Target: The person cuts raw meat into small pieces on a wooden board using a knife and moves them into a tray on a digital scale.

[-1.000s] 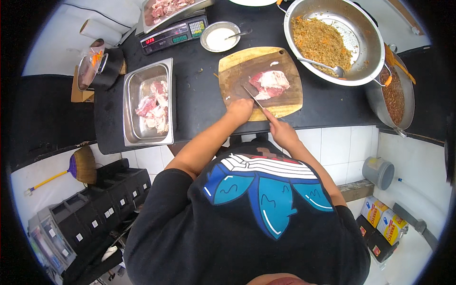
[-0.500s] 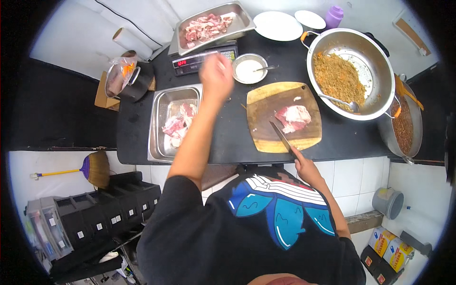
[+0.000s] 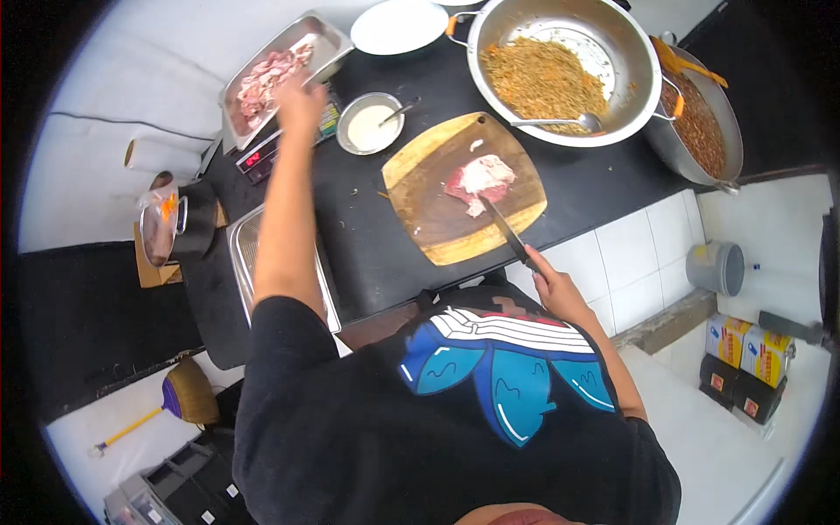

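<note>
My right hand grips a knife, its blade pointing up and left at a chunk of raw meat. The meat, pale fat over red, lies on a wooden cutting board with a small white scrap beside it. My left hand is stretched far forward, at the near side of a steel tray of cut meat pieces. Its fingers are blurred, and I cannot make out whether they hold anything. The tray rests tilted on a digital scale with a lit red display.
Right of the tray stands a bowl of white stuff with a spoon. A large steel pot holds shredded orange-brown food and a ladle. Another pan sits at right. My left arm partly covers a steel pan at the near left.
My left hand has moved forward from near the scale to the tray of meat pieces. The view has turned and shifted. My right hand still holds the knife, its tip now against the meat chunk.
</note>
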The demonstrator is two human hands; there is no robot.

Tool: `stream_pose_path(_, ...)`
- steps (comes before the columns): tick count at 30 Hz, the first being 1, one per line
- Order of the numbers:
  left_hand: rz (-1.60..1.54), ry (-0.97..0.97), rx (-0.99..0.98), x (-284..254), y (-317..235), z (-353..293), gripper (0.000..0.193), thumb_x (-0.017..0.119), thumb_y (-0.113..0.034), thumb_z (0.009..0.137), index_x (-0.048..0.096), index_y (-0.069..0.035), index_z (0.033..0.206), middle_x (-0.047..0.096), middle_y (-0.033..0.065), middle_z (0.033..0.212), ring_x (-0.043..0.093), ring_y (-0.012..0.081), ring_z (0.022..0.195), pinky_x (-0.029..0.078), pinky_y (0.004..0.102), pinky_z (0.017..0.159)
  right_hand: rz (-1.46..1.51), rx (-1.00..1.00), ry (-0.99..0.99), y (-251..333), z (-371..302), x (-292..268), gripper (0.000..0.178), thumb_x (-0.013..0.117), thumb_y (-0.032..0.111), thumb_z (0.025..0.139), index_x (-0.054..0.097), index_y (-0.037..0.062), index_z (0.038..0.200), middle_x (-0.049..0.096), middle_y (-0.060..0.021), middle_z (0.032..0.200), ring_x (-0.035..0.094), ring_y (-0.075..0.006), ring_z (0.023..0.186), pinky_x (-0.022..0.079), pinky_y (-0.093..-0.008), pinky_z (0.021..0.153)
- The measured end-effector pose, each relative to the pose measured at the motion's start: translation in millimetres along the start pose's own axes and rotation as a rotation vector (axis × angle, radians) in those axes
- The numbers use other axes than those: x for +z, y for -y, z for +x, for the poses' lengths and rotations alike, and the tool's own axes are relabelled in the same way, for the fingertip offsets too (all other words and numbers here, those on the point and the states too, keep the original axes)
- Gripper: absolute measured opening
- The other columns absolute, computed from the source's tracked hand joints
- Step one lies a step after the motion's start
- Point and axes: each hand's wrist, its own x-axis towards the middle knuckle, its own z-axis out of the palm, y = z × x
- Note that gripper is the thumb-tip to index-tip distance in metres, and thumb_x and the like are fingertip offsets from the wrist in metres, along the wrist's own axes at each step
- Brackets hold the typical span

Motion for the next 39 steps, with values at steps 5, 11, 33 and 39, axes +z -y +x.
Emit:
stream_pose_path(5,-0.404,0.971,0.181,85,-154,-121,0.042,0.066,-0.008,0.075,0.062,-0.004,0.116,0.06,0.0191,0.121,0.057,0.0312,0.114,0.043,0.0389,0.1,0.11,-0.043,-0.229,-30,-7,-2,0.06,0.05,0.009,0.094,0.031,0.0285,0.147,0.066,-0.0259,0.088,0.066,-0.0398,0.078,0.049,-0.0426,0.071)
stream_pose_path(11,-0.028,1.304,0.185,120,-214,-130,0.061,0.077,-0.026,0.065,0.06,-0.01,0.121,0.059,0.0217,0.12,0.057,0.0365,0.111,0.046,0.0417,0.095,0.143,0.068,-0.216,-32,-11,-19,0.061,0.049,0.009,0.094,0.03,0.0281,0.148,0.067,-0.0248,0.092,0.066,-0.0351,0.073,0.049,-0.038,0.069)
stream_pose_path(33,-0.253,0.66,-0.632,24,-154,-257,0.053,0.077,-0.028,0.077,0.053,-0.003,0.118,0.064,0.0109,0.084,0.065,0.0257,0.07,0.056,0.036,0.061,0.08,-0.088,-0.066,-35,22,-38,0.059,0.05,0.009,0.092,0.032,0.0244,0.147,0.059,-0.0258,0.119,0.063,-0.0429,0.097,0.049,-0.0445,0.081)
stream_pose_path(39,-0.083,0.427,-0.122,33,-194,-249,0.06,0.083,-0.023,0.065,0.055,-0.005,0.114,0.06,0.0146,0.09,0.062,0.0306,0.088,0.051,0.0399,0.082,0.056,-0.265,-0.062,-26,45,-29,0.058,0.049,0.012,0.093,0.03,0.0279,0.146,0.06,-0.0257,0.117,0.061,-0.0449,0.097,0.048,-0.0473,0.082)
